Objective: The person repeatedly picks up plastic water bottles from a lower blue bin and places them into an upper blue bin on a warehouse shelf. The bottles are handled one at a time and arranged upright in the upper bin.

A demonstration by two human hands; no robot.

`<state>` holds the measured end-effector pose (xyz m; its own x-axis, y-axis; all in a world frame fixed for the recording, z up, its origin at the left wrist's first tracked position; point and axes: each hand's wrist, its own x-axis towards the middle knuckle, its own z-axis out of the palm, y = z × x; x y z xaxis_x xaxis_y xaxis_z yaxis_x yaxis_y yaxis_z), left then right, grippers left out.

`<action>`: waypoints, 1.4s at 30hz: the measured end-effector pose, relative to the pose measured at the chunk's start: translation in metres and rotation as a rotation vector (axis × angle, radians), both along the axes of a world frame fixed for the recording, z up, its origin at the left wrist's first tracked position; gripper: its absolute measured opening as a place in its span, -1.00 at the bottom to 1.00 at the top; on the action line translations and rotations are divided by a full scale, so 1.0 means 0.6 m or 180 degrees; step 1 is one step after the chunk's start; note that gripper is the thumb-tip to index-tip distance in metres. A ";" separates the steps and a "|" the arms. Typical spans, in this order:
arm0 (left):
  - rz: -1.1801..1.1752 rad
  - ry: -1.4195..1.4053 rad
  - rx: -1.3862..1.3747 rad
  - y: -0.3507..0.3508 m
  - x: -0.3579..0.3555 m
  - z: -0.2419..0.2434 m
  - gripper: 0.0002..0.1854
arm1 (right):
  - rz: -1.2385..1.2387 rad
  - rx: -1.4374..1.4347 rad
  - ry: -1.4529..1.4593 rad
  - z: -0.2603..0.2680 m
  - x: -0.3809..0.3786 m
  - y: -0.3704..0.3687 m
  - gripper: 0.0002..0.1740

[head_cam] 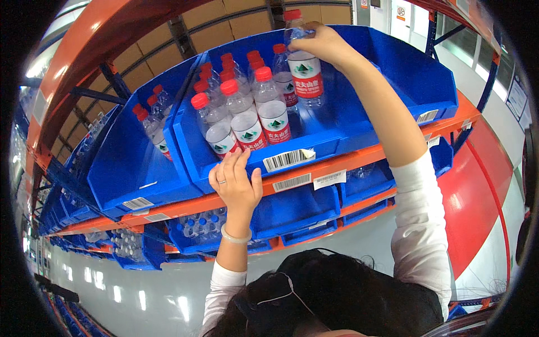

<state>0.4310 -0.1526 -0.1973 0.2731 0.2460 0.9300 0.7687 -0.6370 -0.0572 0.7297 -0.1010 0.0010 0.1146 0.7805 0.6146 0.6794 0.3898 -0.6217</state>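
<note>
My right hand (322, 44) grips a clear plastic water bottle (306, 78) with a red cap and a red and white label by its upper part, inside a large blue plastic bin (356, 122). Rows of like bottles stand in the bin to the left of it, among them a front bottle (273, 113). The fingers of my left hand (236, 181) lie on the bin's front rim, near the label of a front left bottle (220, 137); this hand holds nothing.
An orange rack beam (252, 193) carries the bins. To the left, another blue bin (122, 168) holds several red-capped bottles. Lower shelves have more blue bins, one with blue-capped bottles (202, 227). Cardboard boxes (210, 31) stand behind the rack. Orange uprights and beams curve round the view.
</note>
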 end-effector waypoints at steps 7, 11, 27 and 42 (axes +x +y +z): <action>0.0114 -0.0288 0.0455 0.018 0.015 -0.008 -0.62 | -0.0350 -0.0540 -0.0034 -0.016 0.005 0.084 -0.09; 0.0102 -0.0334 0.0423 0.018 0.019 -0.004 -0.58 | -0.0310 -0.0776 -0.0017 -0.054 0.002 0.087 -0.06; 0.0013 -0.0311 0.0128 0.000 0.018 -0.003 -0.49 | 0.0517 -0.1005 0.0094 -0.091 -0.010 0.080 -0.08; -0.0043 -0.0257 -0.0019 -0.011 0.014 0.005 -0.49 | 0.0132 -0.0808 0.0536 -0.098 -0.012 0.087 -0.13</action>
<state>0.4397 -0.1591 -0.1943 0.2005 0.2483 0.9477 0.7621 -0.6474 0.0084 0.7228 -0.0488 -0.0578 0.1631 0.9129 0.3743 0.5452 0.2328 -0.8053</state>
